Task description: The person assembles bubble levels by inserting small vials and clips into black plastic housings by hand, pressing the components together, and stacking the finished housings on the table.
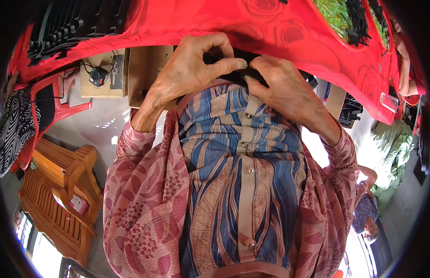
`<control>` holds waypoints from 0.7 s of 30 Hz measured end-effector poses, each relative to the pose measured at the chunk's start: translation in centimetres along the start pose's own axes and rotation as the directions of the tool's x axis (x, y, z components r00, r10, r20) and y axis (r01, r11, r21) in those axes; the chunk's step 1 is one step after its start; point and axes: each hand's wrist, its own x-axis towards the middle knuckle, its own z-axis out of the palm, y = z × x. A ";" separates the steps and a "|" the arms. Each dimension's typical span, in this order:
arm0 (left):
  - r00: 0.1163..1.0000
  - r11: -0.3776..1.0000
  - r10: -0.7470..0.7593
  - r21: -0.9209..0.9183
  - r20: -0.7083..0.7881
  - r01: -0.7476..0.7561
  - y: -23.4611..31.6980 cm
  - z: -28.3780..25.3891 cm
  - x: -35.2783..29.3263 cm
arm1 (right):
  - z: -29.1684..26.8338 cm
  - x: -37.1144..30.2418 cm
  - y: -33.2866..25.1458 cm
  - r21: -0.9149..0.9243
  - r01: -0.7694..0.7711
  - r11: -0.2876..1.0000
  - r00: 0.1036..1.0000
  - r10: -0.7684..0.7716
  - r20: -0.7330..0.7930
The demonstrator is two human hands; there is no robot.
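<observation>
a narrow black part [233,62] is gripped at the edge of the red-covered table [289,37], just in front of the person's buttoned patterned shirt [245,176]. it is pinched by the left hand [189,69], thumb lying along it, and clasped from the other side by the curled fingers of the right hand [282,90]. cardboard boxes [106,74] are seen below the table to the left, and a wooden bench [62,199] lower left.

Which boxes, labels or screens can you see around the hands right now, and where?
Cardboard box: brown, open, under the red table edge, just left of the left hand.
Second cardboard box: tan, further left, with a dark label on its side and a small black device with wires.
No screens in view.
</observation>
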 end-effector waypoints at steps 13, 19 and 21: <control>0.979 0.965 -0.201 -0.174 -0.022 0.194 0.2 -0.5 0.2 | -0.6 0.1 2.1 0.006 0.160 0.987 0.985 -0.160 -0.060; 0.983 0.974 -0.182 -0.141 -0.017 0.178 0.3 -0.6 0.6 | -1.4 0.7 1.9 0.043 0.083 0.996 0.994 -0.086 0.068; 0.985 0.976 -0.174 -0.131 -0.012 0.171 0.5 -0.6 0.8 | -1.4 0.8 2.1 0.055 0.085 0.995 0.992 -0.090 0.091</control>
